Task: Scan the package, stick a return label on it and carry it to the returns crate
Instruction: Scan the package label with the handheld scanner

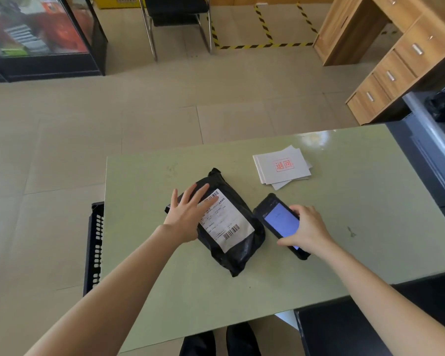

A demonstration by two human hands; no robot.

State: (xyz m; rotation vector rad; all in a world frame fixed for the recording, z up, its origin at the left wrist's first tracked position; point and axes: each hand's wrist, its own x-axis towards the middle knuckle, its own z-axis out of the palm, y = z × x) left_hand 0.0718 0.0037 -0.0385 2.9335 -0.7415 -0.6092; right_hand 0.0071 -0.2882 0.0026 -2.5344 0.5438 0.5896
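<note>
Two hands work: left hand (188,217) lies flat, open, steadying the package (224,224); right hand (306,229) fingers grip the scanner (280,224), best aimed squarely at the barcode (231,231).

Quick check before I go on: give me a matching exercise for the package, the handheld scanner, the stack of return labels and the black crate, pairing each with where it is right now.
Things:
1. package
2. handheld scanner
3. stack of return labels
4. black crate

Places:
A. on the floor at the table's left edge
B. far side of the table, nothing touching it
C. middle of the table, under the left hand
D. on the table right of the package, under the right hand

Pairs: 1-C, 2-D, 3-B, 4-A
</note>
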